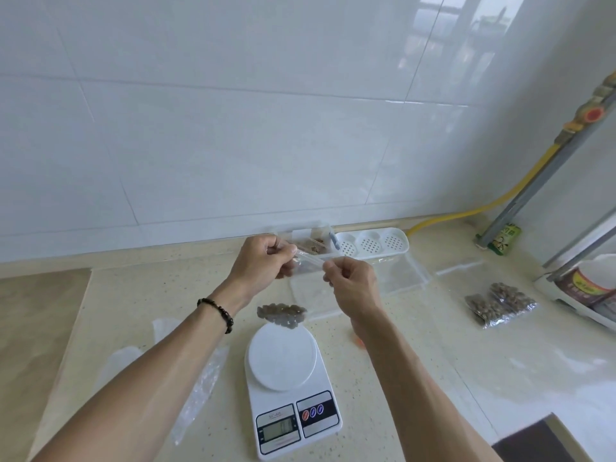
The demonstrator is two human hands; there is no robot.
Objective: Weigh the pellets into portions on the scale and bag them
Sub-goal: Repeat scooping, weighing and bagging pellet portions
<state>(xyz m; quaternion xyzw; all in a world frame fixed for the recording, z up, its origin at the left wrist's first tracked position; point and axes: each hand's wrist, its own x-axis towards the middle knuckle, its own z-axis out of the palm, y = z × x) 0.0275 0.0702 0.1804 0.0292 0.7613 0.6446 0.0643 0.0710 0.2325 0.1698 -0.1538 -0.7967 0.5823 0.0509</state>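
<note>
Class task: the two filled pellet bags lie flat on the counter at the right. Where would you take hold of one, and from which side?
Judging by pose, pinch the filled pellet bags at an end edge, from above: they lie flat, bulging mid-body.

home kitchen: tiled wall (233,128), countertop (433,378) (gas pipe (520,191)).

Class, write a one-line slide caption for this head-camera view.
Both hands, left hand and right hand, pinch a clear bag holding pellets above the scale.
</note>
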